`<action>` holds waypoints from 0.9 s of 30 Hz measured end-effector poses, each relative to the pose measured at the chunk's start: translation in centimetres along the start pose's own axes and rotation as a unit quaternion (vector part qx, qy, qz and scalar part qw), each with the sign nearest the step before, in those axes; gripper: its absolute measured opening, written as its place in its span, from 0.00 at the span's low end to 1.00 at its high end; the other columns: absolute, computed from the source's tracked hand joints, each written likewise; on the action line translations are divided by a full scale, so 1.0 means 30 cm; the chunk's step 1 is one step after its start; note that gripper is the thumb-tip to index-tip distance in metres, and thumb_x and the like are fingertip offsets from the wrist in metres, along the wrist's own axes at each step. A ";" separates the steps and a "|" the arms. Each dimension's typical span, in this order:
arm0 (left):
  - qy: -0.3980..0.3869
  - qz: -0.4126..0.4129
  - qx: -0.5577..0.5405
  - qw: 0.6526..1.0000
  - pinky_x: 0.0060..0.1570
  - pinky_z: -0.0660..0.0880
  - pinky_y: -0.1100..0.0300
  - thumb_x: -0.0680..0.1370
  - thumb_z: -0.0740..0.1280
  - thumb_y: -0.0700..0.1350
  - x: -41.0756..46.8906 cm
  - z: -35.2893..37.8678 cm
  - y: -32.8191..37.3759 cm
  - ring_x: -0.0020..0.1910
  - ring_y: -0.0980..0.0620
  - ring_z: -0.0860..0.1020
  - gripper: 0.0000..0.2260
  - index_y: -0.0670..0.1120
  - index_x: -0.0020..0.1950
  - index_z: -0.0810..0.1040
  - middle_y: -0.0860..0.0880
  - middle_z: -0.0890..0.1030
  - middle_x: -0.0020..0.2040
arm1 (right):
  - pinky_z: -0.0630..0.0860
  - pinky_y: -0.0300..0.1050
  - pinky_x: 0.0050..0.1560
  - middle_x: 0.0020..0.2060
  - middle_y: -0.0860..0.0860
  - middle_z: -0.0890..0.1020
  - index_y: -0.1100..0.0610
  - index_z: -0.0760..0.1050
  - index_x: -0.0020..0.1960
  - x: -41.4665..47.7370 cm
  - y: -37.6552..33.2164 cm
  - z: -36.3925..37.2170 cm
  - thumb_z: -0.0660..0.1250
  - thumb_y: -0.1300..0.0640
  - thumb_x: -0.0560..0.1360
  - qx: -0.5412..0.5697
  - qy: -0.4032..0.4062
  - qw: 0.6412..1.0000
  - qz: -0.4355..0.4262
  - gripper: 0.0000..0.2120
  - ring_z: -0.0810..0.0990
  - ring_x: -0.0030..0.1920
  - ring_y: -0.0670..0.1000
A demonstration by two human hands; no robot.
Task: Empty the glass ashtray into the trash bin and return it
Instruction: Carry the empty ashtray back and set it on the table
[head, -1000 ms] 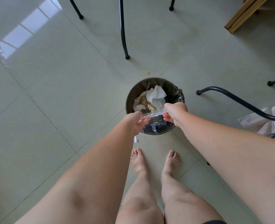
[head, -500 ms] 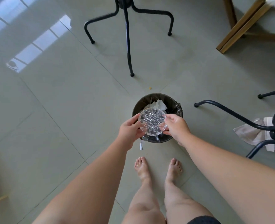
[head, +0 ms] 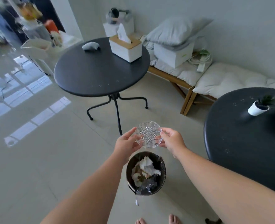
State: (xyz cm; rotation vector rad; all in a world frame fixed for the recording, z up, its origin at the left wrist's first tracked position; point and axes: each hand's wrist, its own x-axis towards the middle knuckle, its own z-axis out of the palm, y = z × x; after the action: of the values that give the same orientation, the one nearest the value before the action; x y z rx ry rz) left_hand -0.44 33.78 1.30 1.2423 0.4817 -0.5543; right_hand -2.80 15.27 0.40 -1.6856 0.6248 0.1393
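In the head view, the clear round cut-glass ashtray (head: 149, 136) has risen from directly over the dark round trash bin (head: 146, 173) half a second ago and now hangs above and beyond its far rim, star pattern facing the camera. The left hand (head: 127, 143) and right hand (head: 172, 141) each pinch one side of its rim, fingers partly curled. The view now shows two round black metal tables: one (head: 101, 68) ahead with a white tissue box (head: 125, 46) near its far right edge, another (head: 246, 135) at right carrying one small white potted plant (head: 259, 106). Open tiled floor (head: 44, 151) lies to the left; the bin stands close beside the right table's edge.
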 end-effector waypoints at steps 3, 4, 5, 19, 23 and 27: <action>-0.046 0.031 0.024 0.998 0.40 0.82 0.56 0.77 0.67 0.38 -0.061 0.102 0.116 0.41 0.47 0.85 0.14 0.50 0.62 0.77 0.46 0.87 0.43 | 0.79 0.34 0.30 0.39 0.48 0.83 0.57 0.77 0.62 -0.055 -0.123 -0.097 0.62 0.61 0.79 0.026 0.032 0.999 -0.025 0.13 0.82 0.36 0.46; -0.057 0.040 0.031 0.997 0.41 0.82 0.56 0.77 0.67 0.39 -0.077 0.136 0.142 0.42 0.47 0.85 0.14 0.50 0.62 0.77 0.47 0.87 0.43 | 0.79 0.34 0.30 0.39 0.48 0.83 0.58 0.77 0.62 -0.071 -0.152 -0.128 0.62 0.62 0.79 0.037 0.042 0.998 -0.031 0.13 0.82 0.36 0.47; -0.068 0.048 0.039 0.996 0.41 0.82 0.56 0.77 0.68 0.39 -0.087 0.165 0.162 0.43 0.47 0.85 0.14 0.50 0.62 0.77 0.47 0.87 0.44 | 0.80 0.35 0.31 0.39 0.49 0.83 0.58 0.77 0.62 -0.083 -0.177 -0.155 0.62 0.61 0.79 0.043 0.050 0.997 -0.035 0.13 0.83 0.36 0.47; -0.238 0.025 0.156 0.958 0.40 0.81 0.57 0.76 0.68 0.37 -0.200 0.773 0.034 0.40 0.48 0.85 0.15 0.49 0.62 0.77 0.48 0.87 0.42 | 0.81 0.37 0.32 0.37 0.49 0.84 0.57 0.80 0.56 -0.307 -0.081 -0.750 0.63 0.62 0.78 0.177 0.225 0.958 -0.018 0.10 0.83 0.31 0.44; -0.277 0.005 0.175 0.945 0.46 0.82 0.53 0.76 0.68 0.37 -0.233 0.977 -0.087 0.42 0.48 0.84 0.17 0.47 0.65 0.76 0.45 0.86 0.48 | 0.81 0.37 0.33 0.39 0.51 0.85 0.56 0.80 0.55 -0.371 -0.008 -0.954 0.63 0.62 0.78 0.199 0.250 0.948 -0.003 0.10 0.84 0.36 0.48; -0.295 -0.006 0.187 0.937 0.45 0.82 0.55 0.76 0.69 0.37 -0.269 1.189 -0.206 0.42 0.49 0.84 0.18 0.48 0.65 0.76 0.46 0.86 0.49 | 0.81 0.36 0.33 0.39 0.52 0.85 0.54 0.79 0.53 -0.415 0.057 -1.171 0.63 0.62 0.78 0.215 0.269 0.939 0.006 0.09 0.84 0.38 0.50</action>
State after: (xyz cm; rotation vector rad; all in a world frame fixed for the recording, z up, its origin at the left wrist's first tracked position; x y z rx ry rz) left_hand -9.07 -0.99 10.86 1.3506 -0.1325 -1.0195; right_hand -22.86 -13.95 12.03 -1.2860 0.9916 -0.4399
